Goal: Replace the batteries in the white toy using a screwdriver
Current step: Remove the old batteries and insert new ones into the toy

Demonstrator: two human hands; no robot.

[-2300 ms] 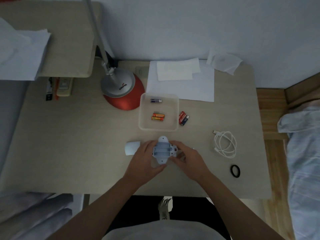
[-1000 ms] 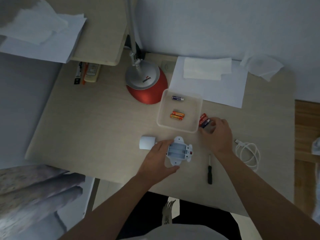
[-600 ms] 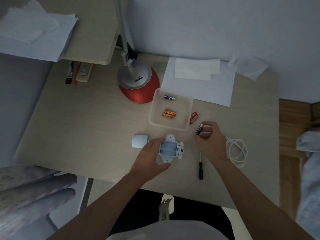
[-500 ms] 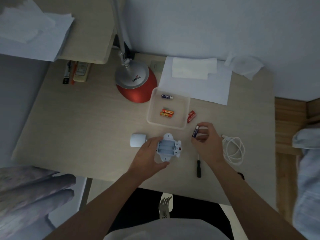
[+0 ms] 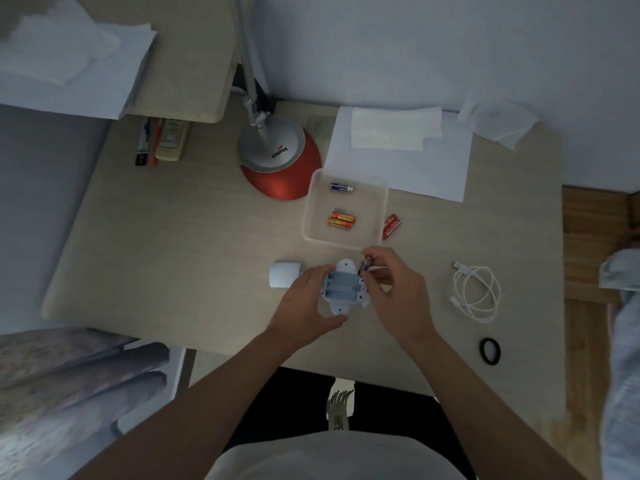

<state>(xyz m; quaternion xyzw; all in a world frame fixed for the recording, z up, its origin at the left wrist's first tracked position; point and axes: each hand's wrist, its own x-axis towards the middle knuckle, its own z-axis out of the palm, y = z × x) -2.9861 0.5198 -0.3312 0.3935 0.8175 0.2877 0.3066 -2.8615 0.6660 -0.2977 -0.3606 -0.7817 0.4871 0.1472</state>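
Note:
The white toy (image 5: 341,287) lies face down on the desk, its battery bay open and empty. My left hand (image 5: 304,303) grips its left side and near edge. My right hand (image 5: 394,292) pinches a dark battery (image 5: 366,265) at the toy's upper right corner. A white battery cover (image 5: 284,274) lies just left of the toy. A clear tray (image 5: 381,206) behind the toy holds two orange batteries (image 5: 342,220) and a blue one (image 5: 341,187). A red battery (image 5: 391,226) lies right of the tray. My right forearm hides the screwdriver.
A red lamp base (image 5: 280,168) stands behind the tray on the left. White paper sheets (image 5: 398,157) lie at the back. A coiled white cable (image 5: 478,292) and a black ring (image 5: 490,350) sit to the right. The desk edge runs close to me.
My right hand picked a dark battery up from beside the tray and brought it left to the toy's upper right corner. My left hand stayed on the toy.

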